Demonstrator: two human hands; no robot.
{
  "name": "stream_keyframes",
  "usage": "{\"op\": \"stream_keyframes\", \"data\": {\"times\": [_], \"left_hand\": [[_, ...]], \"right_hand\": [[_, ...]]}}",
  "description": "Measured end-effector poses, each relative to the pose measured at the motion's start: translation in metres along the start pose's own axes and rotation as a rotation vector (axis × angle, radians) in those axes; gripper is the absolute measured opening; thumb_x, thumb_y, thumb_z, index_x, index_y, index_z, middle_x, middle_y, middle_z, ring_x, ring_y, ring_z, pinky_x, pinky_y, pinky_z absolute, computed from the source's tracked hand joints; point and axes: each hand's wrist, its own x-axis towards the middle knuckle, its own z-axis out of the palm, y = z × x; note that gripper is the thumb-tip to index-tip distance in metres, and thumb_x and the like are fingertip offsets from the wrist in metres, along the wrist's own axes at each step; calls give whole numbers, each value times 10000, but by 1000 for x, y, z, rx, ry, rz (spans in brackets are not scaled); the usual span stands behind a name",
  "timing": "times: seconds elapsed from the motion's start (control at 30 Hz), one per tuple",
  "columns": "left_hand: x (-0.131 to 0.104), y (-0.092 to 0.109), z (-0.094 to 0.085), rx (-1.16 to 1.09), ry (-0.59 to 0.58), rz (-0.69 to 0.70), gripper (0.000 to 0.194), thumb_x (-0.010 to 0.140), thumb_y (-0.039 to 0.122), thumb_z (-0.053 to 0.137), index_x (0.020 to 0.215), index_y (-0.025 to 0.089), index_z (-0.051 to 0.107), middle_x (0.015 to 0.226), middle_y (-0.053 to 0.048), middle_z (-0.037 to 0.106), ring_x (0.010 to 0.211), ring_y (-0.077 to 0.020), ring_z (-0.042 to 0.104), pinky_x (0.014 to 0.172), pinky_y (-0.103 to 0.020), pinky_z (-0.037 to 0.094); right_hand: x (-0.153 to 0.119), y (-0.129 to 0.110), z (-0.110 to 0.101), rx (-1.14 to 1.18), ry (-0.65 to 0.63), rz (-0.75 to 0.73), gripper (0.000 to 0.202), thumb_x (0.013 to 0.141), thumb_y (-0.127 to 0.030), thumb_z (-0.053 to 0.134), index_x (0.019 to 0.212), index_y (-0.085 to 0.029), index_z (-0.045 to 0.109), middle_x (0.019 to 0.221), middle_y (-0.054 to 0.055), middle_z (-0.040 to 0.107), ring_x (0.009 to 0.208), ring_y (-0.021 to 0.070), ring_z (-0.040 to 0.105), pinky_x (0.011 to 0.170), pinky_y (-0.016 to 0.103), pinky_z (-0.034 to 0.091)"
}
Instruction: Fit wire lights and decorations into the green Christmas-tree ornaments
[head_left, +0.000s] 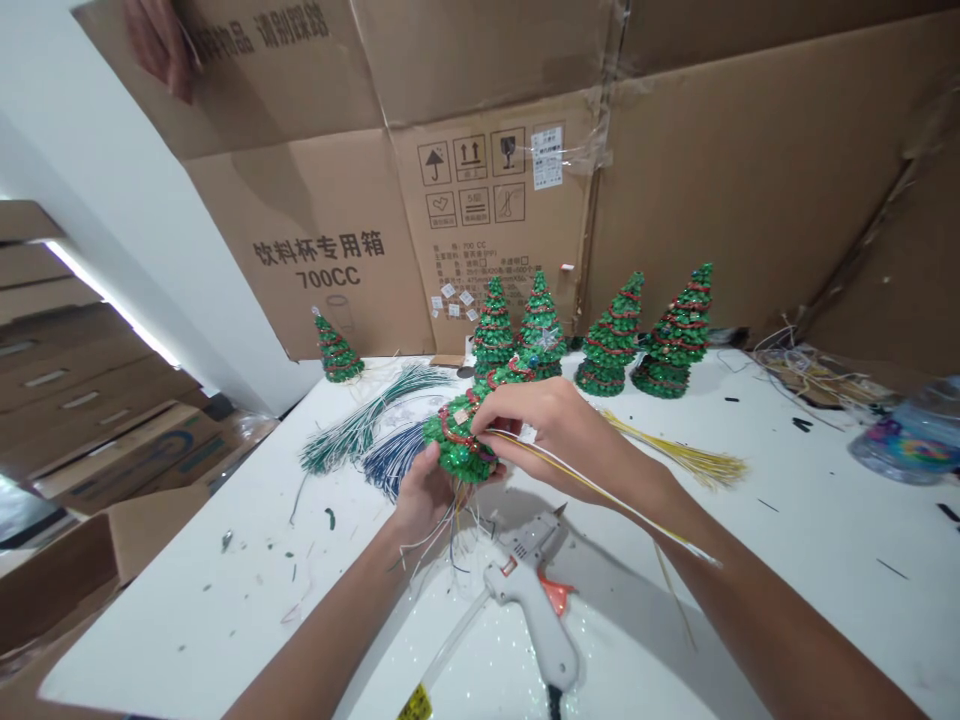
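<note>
A small green Christmas tree ornament [459, 440] with red garland lies tilted over the table, its base toward me. My left hand [427, 490] is closed around its base, with thin wires hanging out below. My right hand [540, 425] presses its fingertips against the tree's side and pinches a few yellow and white wires [600, 485] that trail back along the forearm. Just below the hands lies a white hot glue gun [529, 590] with an orange trigger, its nozzle pointing up and right.
Several finished-looking trees [611, 335] stand along the cardboard wall [487, 230]. Bundles of green wires [367, 425], blue wires [394, 458] and yellow wires [682, 450] lie on the white table [187, 610]. A plastic bottle [911, 435] is at right. Another person's hand [161, 45] hangs over the cardboard's top left.
</note>
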Motion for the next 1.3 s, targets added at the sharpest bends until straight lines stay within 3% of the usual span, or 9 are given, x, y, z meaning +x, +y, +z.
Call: {"op": "stream_keyframes", "data": {"times": [0.33, 0.57, 0.93, 1.3], "left_hand": [[1, 7, 10, 21, 32, -13, 543, 778, 598, 851, 1103, 165, 807, 989, -113, 845, 1079, -415, 788, 1067, -587, 583], [0, 7, 12, 22, 48, -12, 506, 779, 599, 849, 1038, 167, 805, 1001, -119, 842, 1128, -423, 768, 1065, -588, 584], [-1, 9, 12, 18, 47, -19, 527, 827, 596, 800, 1114, 156, 775, 1061, -120, 829, 1131, -406, 759, 1065, -568, 571], [-1, 7, 9, 24, 32, -53, 542, 804, 625, 804, 1083, 162, 768, 1029, -124, 825, 1145, -397, 753, 1074, -544, 567]], "right_hand": [[0, 8, -2, -17, 135, -13, 129, 907, -41, 696, 860, -161, 705, 814, -6, 697, 719, 120, 600, 712, 257, 446], [2, 10, 3, -40, 170, -70, 142, 912, -42, 664, 868, -172, 699, 819, -1, 690, 733, 133, 609, 716, 267, 457], [-5, 19, -2, -116, 34, -146, 164, 929, -27, 656, 870, -179, 643, 874, 26, 697, 817, 168, 595, 756, 304, 449], [-4, 12, -2, -116, 0, -100, 141, 955, -52, 635, 895, -179, 621, 888, 23, 661, 823, 167, 590, 748, 308, 451]]}}
